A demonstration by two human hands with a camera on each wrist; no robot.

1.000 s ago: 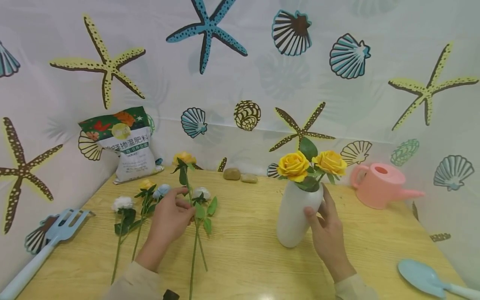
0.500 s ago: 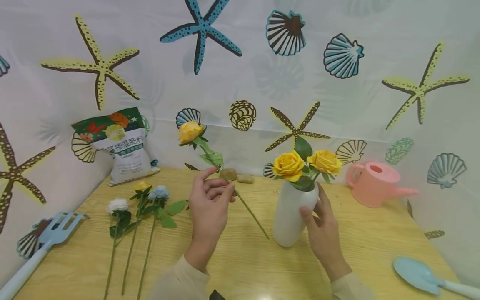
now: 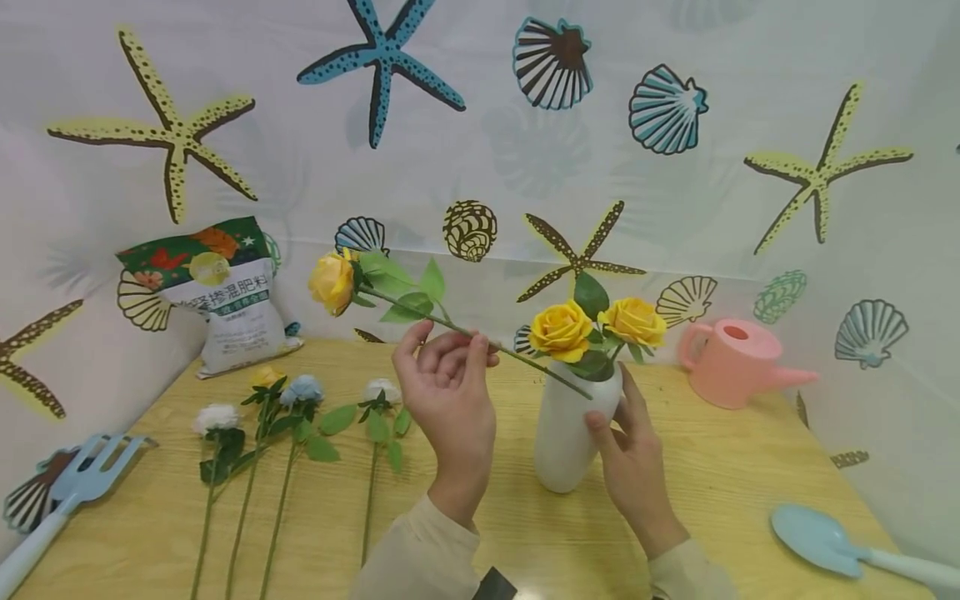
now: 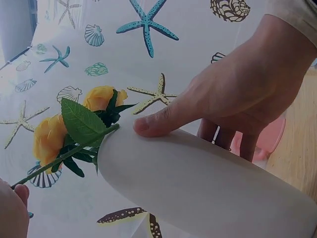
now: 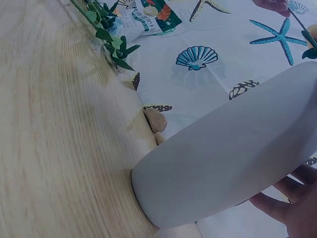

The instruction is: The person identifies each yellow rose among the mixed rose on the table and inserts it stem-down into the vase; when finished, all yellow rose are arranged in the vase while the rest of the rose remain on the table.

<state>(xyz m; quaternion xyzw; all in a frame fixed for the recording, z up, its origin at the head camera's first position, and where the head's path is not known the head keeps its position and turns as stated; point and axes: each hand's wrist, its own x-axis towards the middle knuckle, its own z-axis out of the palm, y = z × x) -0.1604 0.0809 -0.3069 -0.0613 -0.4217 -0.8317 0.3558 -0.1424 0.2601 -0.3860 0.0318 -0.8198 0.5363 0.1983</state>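
My left hand (image 3: pixel 453 408) pinches the stem of a yellow-orange artificial rose (image 3: pixel 331 283). The bloom points to the left, and the stem's cut end lies close to the mouth of a white vase (image 3: pixel 562 442). My right hand (image 3: pixel 637 475) grips this vase from its right side, thumb at the front, the other fingers partly hidden behind. Two yellow roses (image 3: pixel 561 331) with green leaves stand in the vase. In the left wrist view the stem end overlaps the vase rim (image 4: pixel 111 136). The vase's base (image 5: pixel 143 198) is down at the wooden table in the right wrist view.
Several artificial flowers, including a white one (image 3: pixel 217 418) and a blue one (image 3: pixel 302 390), lie at left. A fertilizer bag (image 3: pixel 240 317) stands behind them. A blue garden fork (image 3: pixel 93 471), pink watering can (image 3: pixel 731 362) and blue trowel (image 3: pixel 813 533) flank the work area.
My left hand has lifted the rose from among the lying flowers, moved right and tilted it, bringing its stem end to the vase mouth. My right hand keeps holding the vase.
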